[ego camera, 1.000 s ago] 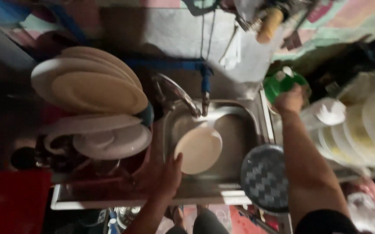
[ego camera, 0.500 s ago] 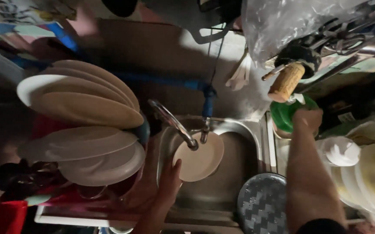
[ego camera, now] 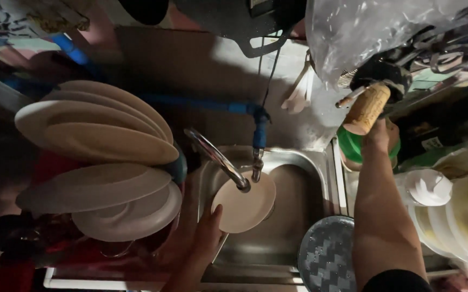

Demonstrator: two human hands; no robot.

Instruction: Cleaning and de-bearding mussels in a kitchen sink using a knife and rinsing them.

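The left hand sits at the near left edge of the steel sink, fingers closed over the lower left rim of a small cream plate, which it holds tilted inside the basin directly beneath the spout of the curved metal faucet. Just right of the plate, at the near right corner of the basin, a round grey patterned lid stands on edge. The right forearm runs up the right side of the sink to the right hand, which rests on a green container on the counter; the finger positions are hidden behind the hand, so the grip cannot be determined. A cork-coloured handle hangs just above that hand. To the far right, a stack of white plates and lids occupies the counter. On the left, large cream plates stand in a rack, well apart from the sink. Behind the faucet, a blue pipe runs along the wall and drops to a valve above the basin.
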